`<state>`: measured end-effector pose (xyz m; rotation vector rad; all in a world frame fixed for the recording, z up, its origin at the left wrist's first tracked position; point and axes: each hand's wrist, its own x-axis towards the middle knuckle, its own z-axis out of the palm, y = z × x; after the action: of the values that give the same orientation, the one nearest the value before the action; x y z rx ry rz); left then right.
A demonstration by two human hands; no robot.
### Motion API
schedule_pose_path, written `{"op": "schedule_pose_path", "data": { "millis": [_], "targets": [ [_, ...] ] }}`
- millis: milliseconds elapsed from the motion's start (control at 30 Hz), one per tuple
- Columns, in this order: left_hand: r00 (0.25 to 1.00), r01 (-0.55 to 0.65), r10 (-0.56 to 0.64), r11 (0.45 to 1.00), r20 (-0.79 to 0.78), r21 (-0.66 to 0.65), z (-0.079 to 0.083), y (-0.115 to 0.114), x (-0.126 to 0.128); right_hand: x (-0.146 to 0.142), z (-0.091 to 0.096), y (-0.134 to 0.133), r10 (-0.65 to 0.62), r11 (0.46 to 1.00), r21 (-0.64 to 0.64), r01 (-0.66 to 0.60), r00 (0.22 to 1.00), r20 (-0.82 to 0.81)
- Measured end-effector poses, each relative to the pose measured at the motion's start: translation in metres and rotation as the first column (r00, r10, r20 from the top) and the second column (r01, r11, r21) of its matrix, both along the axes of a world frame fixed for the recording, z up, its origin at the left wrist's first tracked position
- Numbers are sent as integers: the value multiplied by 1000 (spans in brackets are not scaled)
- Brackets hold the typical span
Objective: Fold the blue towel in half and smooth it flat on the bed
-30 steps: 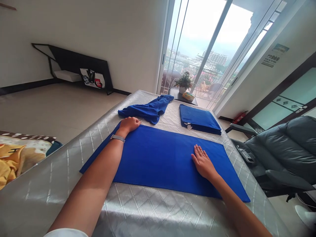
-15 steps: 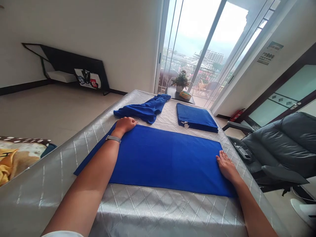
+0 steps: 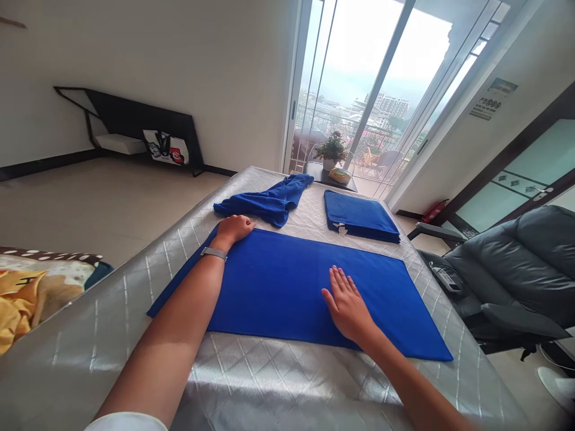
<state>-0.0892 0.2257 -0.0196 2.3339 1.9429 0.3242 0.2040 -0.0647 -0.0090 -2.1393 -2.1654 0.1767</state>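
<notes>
A long blue towel [image 3: 287,281] lies flat across a silver quilted mattress [image 3: 251,383]. My left hand [image 3: 233,229] rests at the towel's far left corner with its fingers curled down onto the edge of the cloth. A grey band sits on that wrist. My right hand [image 3: 345,305] lies flat on the towel near its middle, palm down, fingers stretched out. Beyond the towel a crumpled blue towel [image 3: 265,200] lies at the far left and a neatly folded blue towel [image 3: 359,216] with a white tag lies at the far right.
A grey leather armchair [image 3: 507,269] stands close to the mattress on the right. Past the far end is a small dark table with a potted plant [image 3: 331,151], then sliding glass doors. A patterned yellow blanket [image 3: 27,287] lies at the left. A black shelf stands against the wall.
My right hand slid from the towel's middle out to its right end, then came back left to the middle. The left hand stayed at the far left corner.
</notes>
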Motion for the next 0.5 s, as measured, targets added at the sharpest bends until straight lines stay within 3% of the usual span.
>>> {"op": "schedule_pose_path", "data": {
  "millis": [100, 200, 333, 500],
  "targets": [
    [1000, -4, 4, 1000, 8, 2, -2, 2, -1, -25, 0, 6, 21, 997, -77, -23, 999, -27],
    [1000, 6, -6, 1000, 21, -2, -4, 4, -1, -24, -3, 5, 11, 995, -102, -12, 1000, -16],
    [999, 4, -4, 1000, 35, 3, -4, 4, -1, 5, -11, -7, -60, 995, -81, 62, 998, 24],
    [999, -5, 5, 1000, 46, -1, -2, 1, 0, 66, -28, -32, -198, 979, -19, 201, 976, 85]
  ]
}}
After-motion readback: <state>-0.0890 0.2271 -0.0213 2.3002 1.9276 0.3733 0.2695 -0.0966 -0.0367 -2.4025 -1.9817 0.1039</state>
